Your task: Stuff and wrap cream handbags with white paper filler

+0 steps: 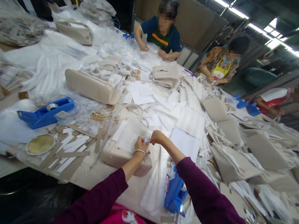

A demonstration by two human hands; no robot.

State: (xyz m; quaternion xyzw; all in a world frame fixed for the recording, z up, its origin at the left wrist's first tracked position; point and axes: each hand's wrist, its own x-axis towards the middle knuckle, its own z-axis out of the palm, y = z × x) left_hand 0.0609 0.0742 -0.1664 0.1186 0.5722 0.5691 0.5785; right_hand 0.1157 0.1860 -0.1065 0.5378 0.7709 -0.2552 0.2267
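One bag (120, 161) is lying on the worktop (82, 171), its long axis running left to right. At its right end, left hand (141, 147) and right hand (157, 137) are sitting together, the left being nearer, over the bag; whether they are gripping anything, I cannot tell. A dispenser (173, 190) is resting right of the bag.

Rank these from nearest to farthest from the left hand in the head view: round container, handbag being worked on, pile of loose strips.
1. Handbag, right at the left hand.
2. Pile of loose strips, left of the handbag.
3. Round container, farther left, just past the strips.
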